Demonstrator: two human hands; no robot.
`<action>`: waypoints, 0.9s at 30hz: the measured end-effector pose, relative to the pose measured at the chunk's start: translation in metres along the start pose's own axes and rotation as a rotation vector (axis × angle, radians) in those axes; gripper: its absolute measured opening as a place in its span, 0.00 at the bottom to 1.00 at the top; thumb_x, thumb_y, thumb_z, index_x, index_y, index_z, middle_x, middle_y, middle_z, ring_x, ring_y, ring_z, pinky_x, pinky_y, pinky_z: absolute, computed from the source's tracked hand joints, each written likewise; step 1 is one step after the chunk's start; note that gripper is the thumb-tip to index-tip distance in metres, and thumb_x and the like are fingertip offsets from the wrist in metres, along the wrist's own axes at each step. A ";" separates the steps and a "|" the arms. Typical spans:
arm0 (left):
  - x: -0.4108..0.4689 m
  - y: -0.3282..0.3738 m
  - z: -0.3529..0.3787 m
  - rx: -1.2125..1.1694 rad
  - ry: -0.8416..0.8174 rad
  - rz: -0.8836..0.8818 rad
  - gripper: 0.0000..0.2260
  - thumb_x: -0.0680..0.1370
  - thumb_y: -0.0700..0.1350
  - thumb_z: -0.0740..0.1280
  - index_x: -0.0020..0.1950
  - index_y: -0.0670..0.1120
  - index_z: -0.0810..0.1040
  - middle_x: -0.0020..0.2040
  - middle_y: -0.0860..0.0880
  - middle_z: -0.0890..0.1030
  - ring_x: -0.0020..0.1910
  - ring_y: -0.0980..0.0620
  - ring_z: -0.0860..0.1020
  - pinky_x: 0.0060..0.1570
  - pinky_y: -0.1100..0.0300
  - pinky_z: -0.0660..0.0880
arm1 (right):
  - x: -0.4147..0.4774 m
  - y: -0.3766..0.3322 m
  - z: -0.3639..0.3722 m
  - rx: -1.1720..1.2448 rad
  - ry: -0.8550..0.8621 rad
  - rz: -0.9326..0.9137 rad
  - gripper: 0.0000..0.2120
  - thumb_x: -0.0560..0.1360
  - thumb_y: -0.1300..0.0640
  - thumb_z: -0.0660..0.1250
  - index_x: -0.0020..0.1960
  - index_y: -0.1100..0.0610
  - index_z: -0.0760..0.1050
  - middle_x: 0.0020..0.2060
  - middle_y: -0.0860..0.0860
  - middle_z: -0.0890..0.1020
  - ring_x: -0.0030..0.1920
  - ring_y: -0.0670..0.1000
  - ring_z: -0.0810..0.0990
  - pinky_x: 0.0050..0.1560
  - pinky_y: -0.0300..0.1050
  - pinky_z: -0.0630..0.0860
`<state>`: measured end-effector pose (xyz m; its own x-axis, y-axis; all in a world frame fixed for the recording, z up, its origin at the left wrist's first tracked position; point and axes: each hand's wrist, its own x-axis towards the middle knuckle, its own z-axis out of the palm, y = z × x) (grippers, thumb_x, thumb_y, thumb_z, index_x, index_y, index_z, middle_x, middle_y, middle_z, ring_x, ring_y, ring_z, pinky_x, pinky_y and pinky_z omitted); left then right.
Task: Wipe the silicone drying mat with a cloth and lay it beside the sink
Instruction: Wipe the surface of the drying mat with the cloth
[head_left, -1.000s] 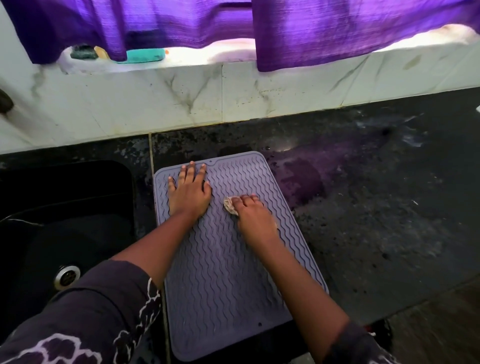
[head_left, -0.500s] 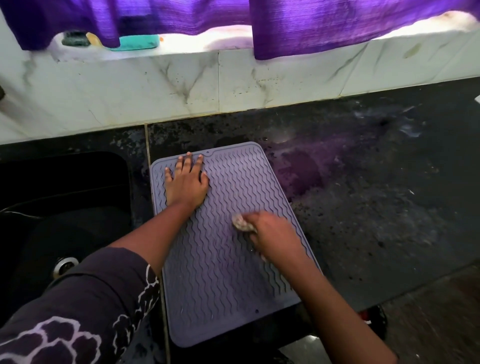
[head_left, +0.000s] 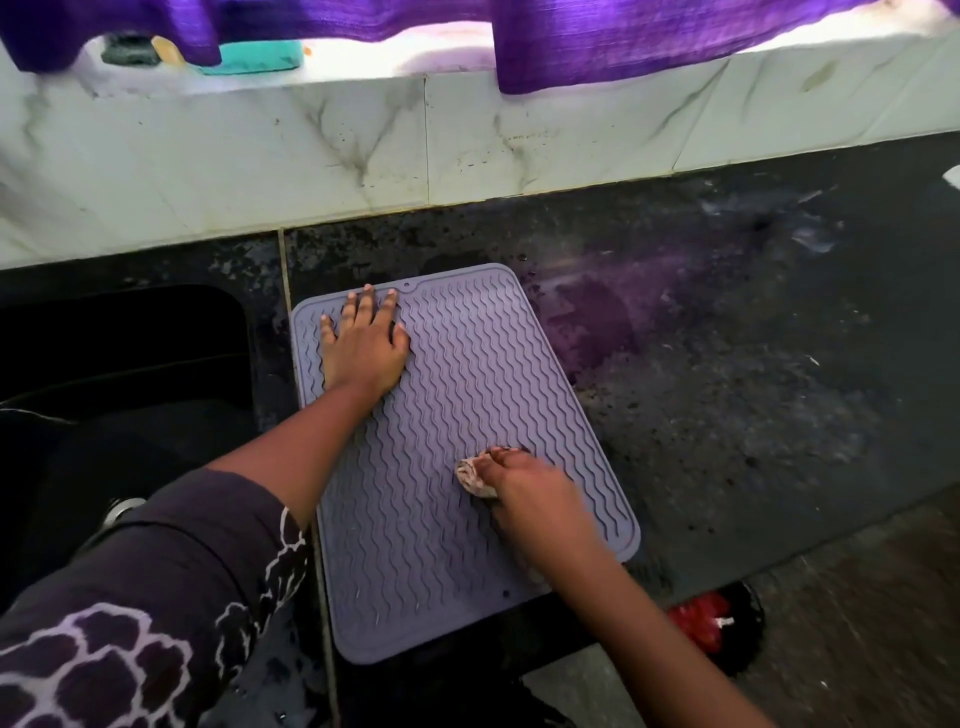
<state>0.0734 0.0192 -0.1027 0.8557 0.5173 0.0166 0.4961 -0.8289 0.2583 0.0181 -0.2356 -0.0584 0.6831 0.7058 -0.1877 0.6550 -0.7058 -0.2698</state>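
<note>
A grey-lilac silicone drying mat (head_left: 457, 395) with wavy ridges lies flat on the dark counter, just right of the sink; its near edge overhangs the counter front. My left hand (head_left: 363, 348) presses flat on the mat's far left corner, fingers spread. My right hand (head_left: 524, 491) is on the mat's near right part, closed on a small bunched pale cloth (head_left: 471, 474) that pokes out at its left side and touches the mat.
A black sink (head_left: 119, 374) with a metal drain (head_left: 122, 509) lies left of the mat. The dark speckled counter (head_left: 753, 389) stretches right. A marble-tiled wall (head_left: 363, 145) stands behind, with purple curtains (head_left: 649, 36) and a teal object (head_left: 260, 54) on the ledge. A red thing (head_left: 698, 621) sits below the counter front.
My right hand has dragged the cloth from the mat's middle toward its near right part. The left hand has stayed pressed on the far left corner. The camera has tilted down slightly.
</note>
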 end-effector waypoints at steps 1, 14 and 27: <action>-0.002 0.001 -0.003 -0.010 0.003 0.009 0.24 0.80 0.53 0.50 0.76 0.52 0.55 0.78 0.47 0.55 0.77 0.47 0.51 0.71 0.41 0.43 | 0.008 0.002 -0.009 0.017 0.008 -0.006 0.20 0.75 0.59 0.64 0.67 0.52 0.69 0.60 0.54 0.78 0.55 0.54 0.77 0.56 0.49 0.75; -0.144 0.023 0.007 0.036 -0.168 -0.043 0.26 0.78 0.63 0.41 0.75 0.61 0.38 0.78 0.47 0.39 0.76 0.45 0.37 0.69 0.40 0.34 | 0.076 0.010 -0.013 -0.048 0.025 -0.065 0.25 0.77 0.57 0.61 0.72 0.51 0.61 0.73 0.51 0.64 0.72 0.53 0.61 0.69 0.52 0.63; -0.151 0.024 0.008 0.042 -0.074 -0.035 0.27 0.77 0.64 0.39 0.76 0.60 0.41 0.78 0.48 0.44 0.77 0.45 0.42 0.70 0.38 0.40 | -0.017 0.002 -0.012 -0.035 0.071 -0.027 0.20 0.75 0.59 0.64 0.66 0.51 0.69 0.62 0.53 0.76 0.56 0.55 0.78 0.55 0.50 0.75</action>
<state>-0.0432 -0.0806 -0.1065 0.8458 0.5297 -0.0639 0.5299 -0.8199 0.2166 0.0112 -0.2497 -0.0443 0.6856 0.7191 -0.1134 0.6832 -0.6894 -0.2406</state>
